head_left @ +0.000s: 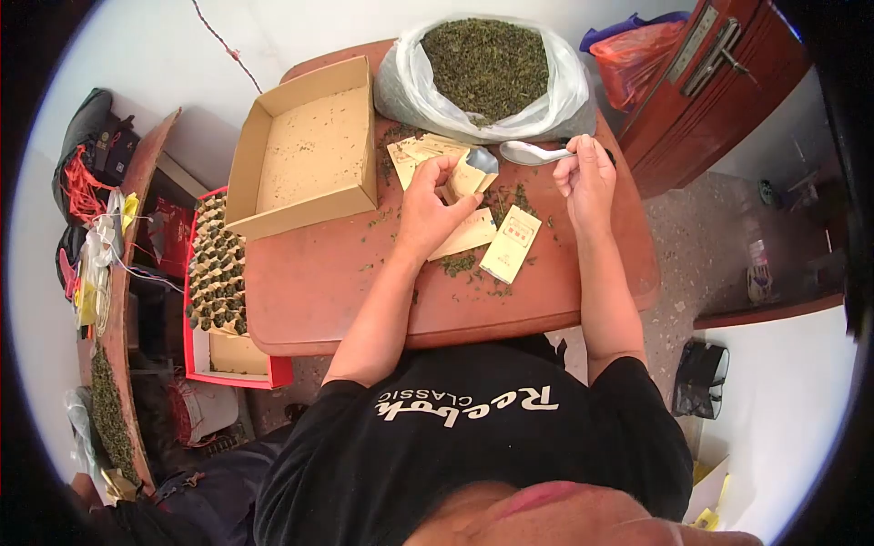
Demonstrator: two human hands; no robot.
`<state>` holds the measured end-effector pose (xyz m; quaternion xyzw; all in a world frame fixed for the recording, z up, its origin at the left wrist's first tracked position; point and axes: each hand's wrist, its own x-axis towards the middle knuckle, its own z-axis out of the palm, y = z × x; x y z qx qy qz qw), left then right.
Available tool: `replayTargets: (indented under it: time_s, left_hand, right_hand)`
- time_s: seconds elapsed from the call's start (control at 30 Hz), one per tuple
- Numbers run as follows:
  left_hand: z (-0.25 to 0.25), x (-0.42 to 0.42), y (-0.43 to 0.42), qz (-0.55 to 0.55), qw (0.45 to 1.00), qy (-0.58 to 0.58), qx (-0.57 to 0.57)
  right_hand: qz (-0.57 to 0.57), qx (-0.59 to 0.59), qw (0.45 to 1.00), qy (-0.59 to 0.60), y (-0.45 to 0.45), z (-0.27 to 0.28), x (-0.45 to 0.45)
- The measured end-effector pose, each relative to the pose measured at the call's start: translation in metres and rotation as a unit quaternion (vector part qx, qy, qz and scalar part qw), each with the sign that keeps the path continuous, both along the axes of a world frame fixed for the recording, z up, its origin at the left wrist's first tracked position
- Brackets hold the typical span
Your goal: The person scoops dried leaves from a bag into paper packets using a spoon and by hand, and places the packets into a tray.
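My left hand [426, 206] is closed around a small tan paper packet [470, 180], its mouth facing up. A shiny grey piece [482, 161] shows at that mouth; whether it is a lining or a separate thing I cannot tell. Between the fingers of my right hand [587, 178] is the handle of a spoon [528, 153], its bowl pointing left, close to the packet. Just behind the spoon sits a clear plastic bag [421, 91] full of dried green leaves [482, 68]. More paper packets [410, 155] lie by my left hand, and a printed one [511, 244] lies between my forearms.
An open cardboard box [309, 150] with leaf crumbs stands on the table [328, 300], left of the bag. Below the table's left edge, a red box [280, 371] holds rows of filled packets [217, 273]. Loose leaves [460, 264] are scattered near the hands. A brown door [701, 100] stands at the right.
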<state>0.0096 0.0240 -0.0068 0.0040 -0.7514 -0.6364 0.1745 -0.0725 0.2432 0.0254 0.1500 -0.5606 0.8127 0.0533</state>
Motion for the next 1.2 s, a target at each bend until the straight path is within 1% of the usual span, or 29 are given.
replayTargets:
  time_s: [0.07, 0.17, 0.2, 0.27, 0.3, 0.33, 0.43, 0.47, 0.57, 0.6, 0.7, 0.8, 0.97, 1.2]
  left_hand:
    - [0.005, 0.003, 0.002, 0.003, 1.000, 0.004, -0.001]
    - [-0.003, -0.002, -0.002, -0.007, 0.997, 0.032, -0.063]
    - [-0.004, -0.003, -0.002, -0.007, 0.998, 0.031, -0.046]
    - [-0.002, -0.002, -0.004, 0.006, 0.998, 0.031, -0.058]
    - [-0.001, -0.002, -0.005, 0.014, 0.997, 0.032, -0.063]
    - [-0.002, -0.003, -0.006, 0.022, 0.997, 0.036, -0.065]
    - [-0.005, -0.005, -0.008, 0.043, 0.996, 0.045, -0.067]
    - [-0.004, -0.005, -0.008, 0.046, 0.996, 0.048, -0.066]
    - [0.000, -0.003, -0.009, 0.058, 0.996, 0.039, -0.060]
    - [0.000, -0.004, -0.009, 0.061, 0.995, 0.041, -0.061]
    - [-0.002, -0.005, -0.008, 0.064, 0.996, 0.039, -0.053]
    - [-0.002, -0.005, -0.009, 0.070, 0.995, 0.048, -0.059]
    - [0.002, -0.003, -0.007, 0.071, 0.994, 0.047, -0.061]
    - [0.004, -0.002, -0.007, 0.075, 0.994, 0.040, -0.075]
  right_hand:
    - [-0.007, 0.005, 1.000, -0.006, 0.002, -0.001, -0.009]
    - [-0.031, 0.059, 0.998, 0.006, -0.001, 0.013, -0.022]
    - [-0.043, 0.100, 0.994, 0.002, -0.003, 0.021, -0.029]
    - [-0.063, 0.183, 0.979, 0.065, -0.011, 0.030, -0.052]
    - [-0.072, 0.223, 0.967, 0.098, -0.016, 0.036, -0.061]
    - [-0.111, 0.289, 0.942, 0.132, -0.024, 0.045, -0.065]
    - [-0.095, 0.435, 0.882, 0.153, -0.041, 0.046, -0.094]
    - [-0.070, 0.457, 0.880, 0.110, -0.050, 0.042, -0.099]
    - [-0.025, 0.413, 0.911, 0.005, -0.082, 0.015, -0.116]
    - [-0.035, 0.401, 0.915, 0.000, -0.090, 0.015, -0.114]
    - [-0.024, 0.300, 0.952, -0.053, -0.107, 0.013, -0.112]
    - [-0.006, 0.280, 0.955, -0.095, -0.109, 0.011, -0.120]
    - [0.011, 0.210, 0.970, -0.125, -0.093, 0.008, -0.129]
    - [0.028, 0.167, 0.979, -0.113, -0.057, 0.035, -0.113]
